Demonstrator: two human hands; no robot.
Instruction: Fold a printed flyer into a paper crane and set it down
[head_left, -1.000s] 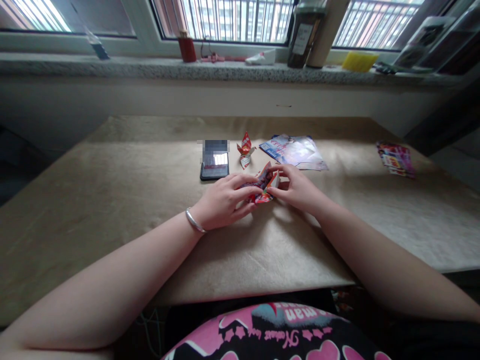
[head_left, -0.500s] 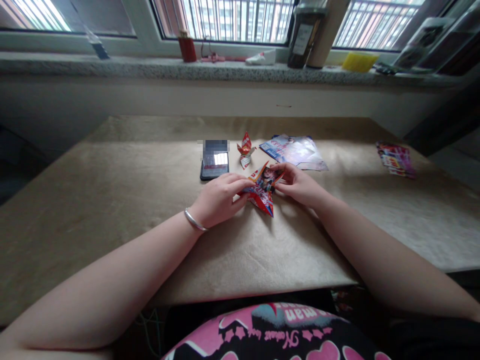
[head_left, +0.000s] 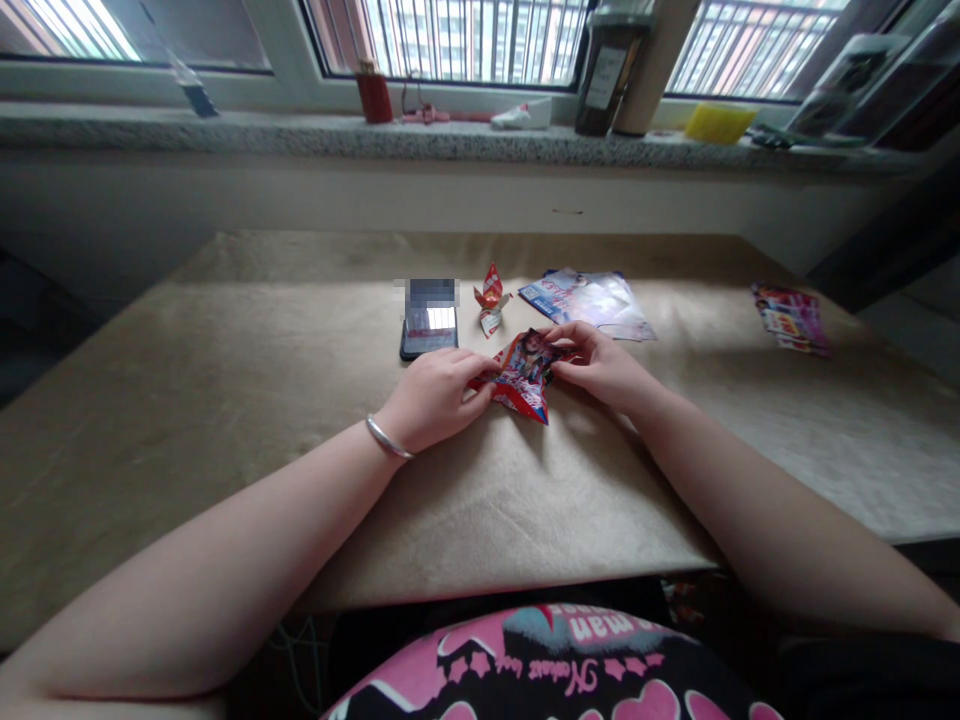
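Observation:
Between my hands is a folded piece of glossy printed paper (head_left: 523, 378), red and blue with a picture on it and pointed corners. My left hand (head_left: 444, 392) pinches its left side between thumb and fingers. On the opposite side, my right hand (head_left: 589, 362) grips the right corner with thumb and forefinger. Just beyond it lies a small folded red and white paper piece (head_left: 491, 302) with pointed petals. A dark smartphone (head_left: 429, 335) rests on the table past my left hand. My fingers cover both side corners of the paper.
Glossy printed sheets (head_left: 592, 303) lie behind my right hand. Several colourful cards or packets (head_left: 792, 320) are at the far right of the beige table (head_left: 247, 400). On the granite sill (head_left: 285, 140) stand a red container (head_left: 374, 95), a dark jar (head_left: 609, 80) and a yellow sponge-like block (head_left: 718, 124).
The folded paper's upper point, upright before, is now lower, and the paper looks more spread and flattened. My hands have shifted slightly apart while keeping hold of it.

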